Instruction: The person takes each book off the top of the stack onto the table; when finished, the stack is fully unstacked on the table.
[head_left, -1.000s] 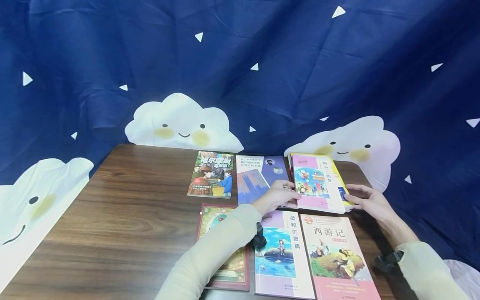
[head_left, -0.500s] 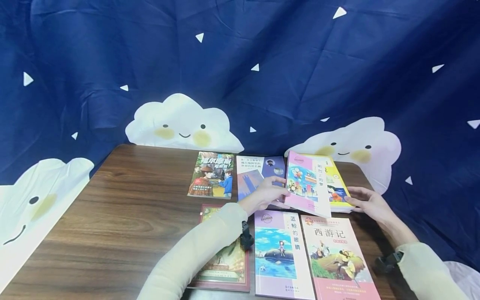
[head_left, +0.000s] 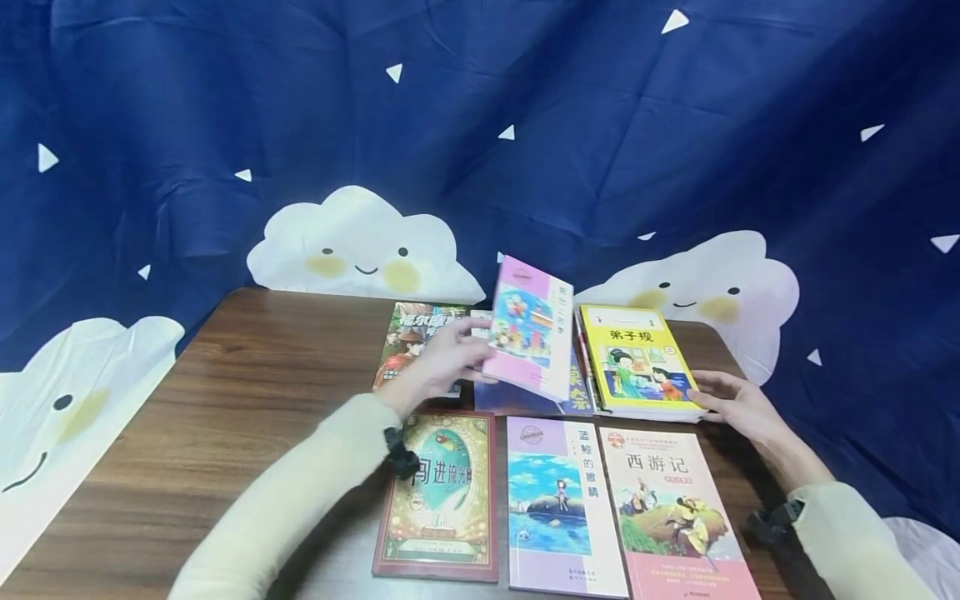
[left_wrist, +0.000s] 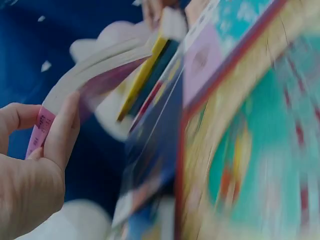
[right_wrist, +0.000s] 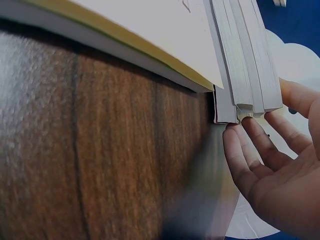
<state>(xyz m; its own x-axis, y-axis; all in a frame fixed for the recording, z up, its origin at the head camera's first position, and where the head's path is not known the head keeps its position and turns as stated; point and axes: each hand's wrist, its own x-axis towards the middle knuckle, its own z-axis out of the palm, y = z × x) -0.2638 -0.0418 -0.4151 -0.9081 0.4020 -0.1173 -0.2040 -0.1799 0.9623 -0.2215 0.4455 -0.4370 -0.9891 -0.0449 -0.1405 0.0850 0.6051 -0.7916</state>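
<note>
My left hand [head_left: 447,357] pinches a pink-and-white paperback [head_left: 528,329] by its spine edge, thumb on one side and fingers on the other. The book is tilted in the air over a blue-purple book [head_left: 517,400], partly covering it. In the left wrist view the paperback's pages [left_wrist: 107,57] bow slightly. My right hand [head_left: 735,404] rests at the lower right corner of a stack with a yellow book [head_left: 641,358] on top. The right wrist view shows its fairly straight fingers [right_wrist: 267,147] touching the edges of the stacked books [right_wrist: 250,60].
In the front row lie a red-framed book [head_left: 438,533], a lilac book [head_left: 558,508] and a pink book [head_left: 678,517]. A comic-style book [head_left: 401,346] at the back left is partly behind my left arm. Bare wooden table [head_left: 225,417] extends left; a blue curtain [head_left: 480,125] hangs behind.
My left hand has lifted the pink-and-white paperback off the stack and carried it left, uncovering the yellow book. My right hand has stayed at the stack's corner.
</note>
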